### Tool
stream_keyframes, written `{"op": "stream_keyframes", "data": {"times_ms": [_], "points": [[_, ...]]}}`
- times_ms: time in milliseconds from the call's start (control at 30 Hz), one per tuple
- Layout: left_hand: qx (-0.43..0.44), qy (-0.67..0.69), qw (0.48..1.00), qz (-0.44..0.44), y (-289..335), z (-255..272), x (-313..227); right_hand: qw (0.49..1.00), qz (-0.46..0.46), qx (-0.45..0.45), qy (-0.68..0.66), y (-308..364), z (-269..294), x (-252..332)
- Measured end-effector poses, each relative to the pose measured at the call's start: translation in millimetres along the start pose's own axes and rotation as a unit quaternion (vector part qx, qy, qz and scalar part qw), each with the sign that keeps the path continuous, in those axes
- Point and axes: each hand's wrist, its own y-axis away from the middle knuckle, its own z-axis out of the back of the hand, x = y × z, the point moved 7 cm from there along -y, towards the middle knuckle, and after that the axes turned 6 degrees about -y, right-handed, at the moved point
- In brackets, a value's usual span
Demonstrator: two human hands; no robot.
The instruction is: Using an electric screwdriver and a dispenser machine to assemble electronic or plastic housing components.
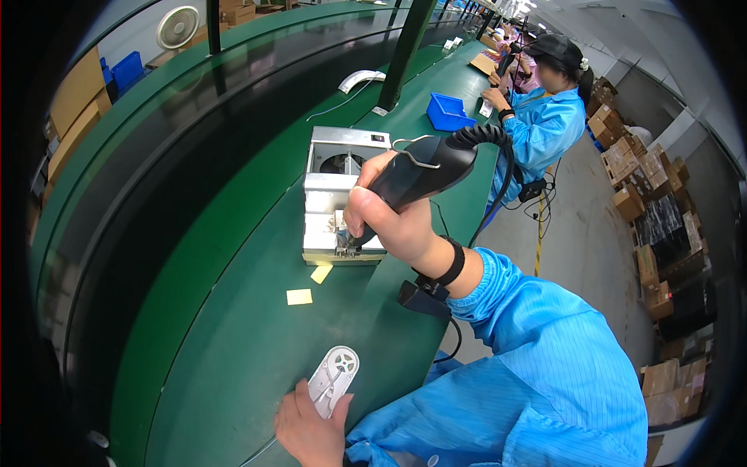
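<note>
My right hand (397, 226) is wrapped round a black electric screwdriver (426, 170) with a wire hanging hook and a coiled cord (484, 134). The tool slants downward, its tip at the front of a pale metal box-shaped screw feeder (319, 187). Whether a screw sits on the tip is too small to see. Nearer to me, my left hand (313, 432) grips the lower end of a white oblong plastic housing (334, 377) with a round slotted end. The housing lies on the green table (233, 335), and a thin cable (259, 451) runs near that hand.
Two yellow paper slips (299, 296) lie before the feeder. A dark conveyor belt (156, 156) curves along the left, with a white curved part (362, 79) beyond the feeder. Farther off are a blue bin (449, 113) and a co-worker in a blue smock (545, 128). A green post (406, 58) rises behind.
</note>
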Motion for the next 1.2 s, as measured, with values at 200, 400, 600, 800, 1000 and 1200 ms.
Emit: {"op": "stream_keyframes", "data": {"times_ms": [200,400,600,800,1000,1200], "points": [[0.009,-0.004,1.0,0.001,0,-1,-1,1.0,-0.03,-0.004,-0.003,-4,0,-5],[0.016,-0.008,1.0,0.023,9,-6,0,0.997,-0.069,-0.016,-0.005,-9,-7,-8],[0.026,-0.002,0.999,0.034,7,-10,6,0.99,-0.109,-0.013,-0.091,21,-17,-22],[0.008,0.023,0.999,0.022,1,-12,7,0.959,-0.141,0.112,-0.219,74,-78,-10],[0.009,0.017,1.0,0.009,7,-16,12,0.941,-0.141,0.212,-0.221,109,-122,-9],[0.009,0.025,1.0,0.009,9,-14,13,0.943,-0.157,0.229,-0.181,114,-127,-13]]}}
